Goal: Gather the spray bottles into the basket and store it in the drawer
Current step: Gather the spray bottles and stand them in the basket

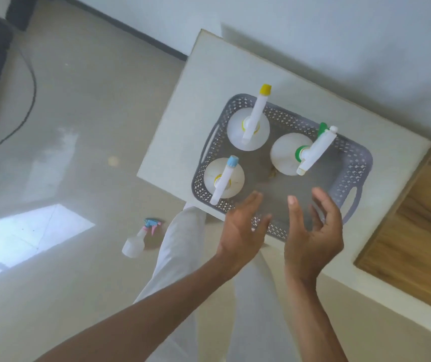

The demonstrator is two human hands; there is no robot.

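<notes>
Far left of the frame: a dark cable (13, 131) curling down over the pale floor (83, 105), with a bright patch of light at lower left.

Lower centre-left, on the floor: one spray bottle (138, 239) lying on its side, blue-and-pink trigger toward the upper right, well apart from the others and just beside a leg in light trousers (180, 252).

Centre, on the white surface (209, 82): a grey perforated basket (350, 163) with a handle slot at each end, its near left corner reaching the surface's edge. Inside, upright: a blue-tipped bottle (221, 180) at the lower left, a yellow-tipped bottle (251, 126) at the upper left, a green-collared bottle (290, 155) to the right of them, nozzle over the far rim. Right half of the basket floor bare.

Lower centre: left hand (243, 228) open, fingers extended, above the basket's near rim, gripping nothing. Just right of it: right hand (313, 231) open too, palm facing left, fingers loosely curled over the near right part of the basket, holding nothing; contact with the rim impossible to tell.

Far right: a wood-grain panel (418, 231) beside the white surface.
</notes>
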